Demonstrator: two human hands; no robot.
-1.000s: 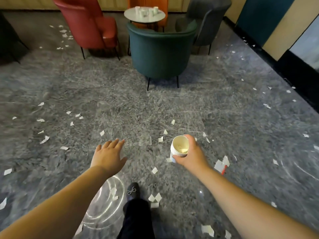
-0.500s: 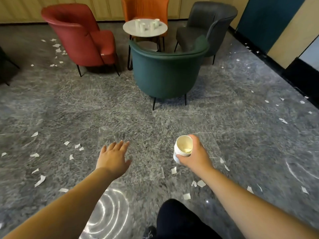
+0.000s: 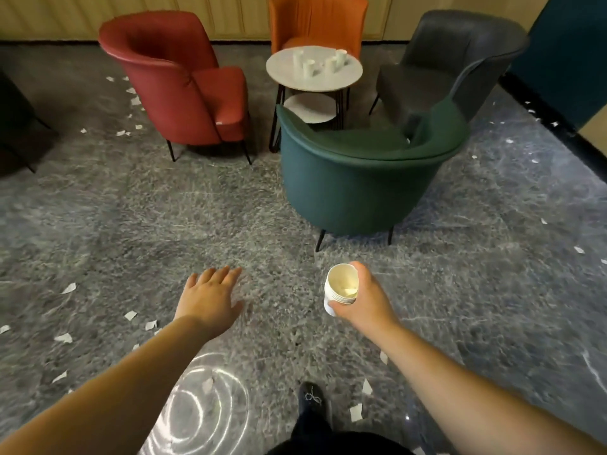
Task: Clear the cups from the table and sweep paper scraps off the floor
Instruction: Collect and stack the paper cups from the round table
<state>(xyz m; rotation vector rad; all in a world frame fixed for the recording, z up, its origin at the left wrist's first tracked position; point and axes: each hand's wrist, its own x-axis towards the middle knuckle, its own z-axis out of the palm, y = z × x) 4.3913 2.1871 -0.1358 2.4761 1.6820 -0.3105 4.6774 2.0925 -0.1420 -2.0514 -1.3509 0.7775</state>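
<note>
Cups (image 3: 321, 64) crowd round table (image 3: 348, 81); paper scraps (image 3: 131, 314) litter marbled floor (image 3: 164, 208).

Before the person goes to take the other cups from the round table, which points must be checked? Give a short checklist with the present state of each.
1. Right hand grips the stack of cups firmly: ok.
2. Left hand free to pick up: ok, fingers straight, holds nothing.
3. Cups on the round table upright: ok, four stand there.
4. Direct way to the table: not ok, green chair blocks it.
5. Floor swept: not ok, paper scraps lie around.
6. Table cups empty: cannot tell.
</note>
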